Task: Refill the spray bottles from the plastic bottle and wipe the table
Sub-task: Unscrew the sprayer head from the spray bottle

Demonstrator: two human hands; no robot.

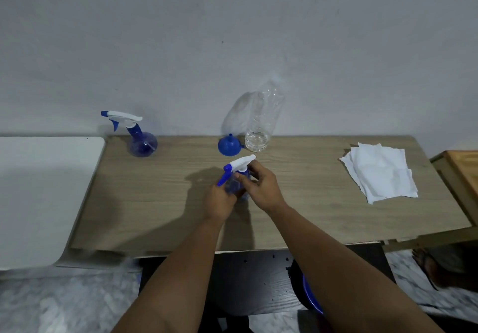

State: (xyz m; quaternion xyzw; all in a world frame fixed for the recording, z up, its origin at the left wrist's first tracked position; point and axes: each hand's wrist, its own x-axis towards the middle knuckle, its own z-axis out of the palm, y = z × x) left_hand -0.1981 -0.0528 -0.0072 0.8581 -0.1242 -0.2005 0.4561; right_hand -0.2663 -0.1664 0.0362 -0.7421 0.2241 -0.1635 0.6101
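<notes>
Both hands are on one spray bottle (pixel 236 181) mid-bench: the left hand (pixel 219 200) holds its body and the right hand (pixel 261 186) grips its white top. The big plastic bottle (pixel 261 123) looks nearly empty. The paper towels (pixel 380 172) lie unused, so wiping is still left.

Both hands, the left hand (pixel 219 199) and the right hand (pixel 261 186), crowd around the near spray bottle (pixel 239 177) in the middle of the table (pixel 155 203). Just behind stand a blue funnel (pixel 229 146) and a clear plastic bottle (pixel 262 123). Another spray bottle (pixel 139 136) blocks the back left. White cloths (pixel 380 172) cover the right side. Bare wood lies between.
</notes>
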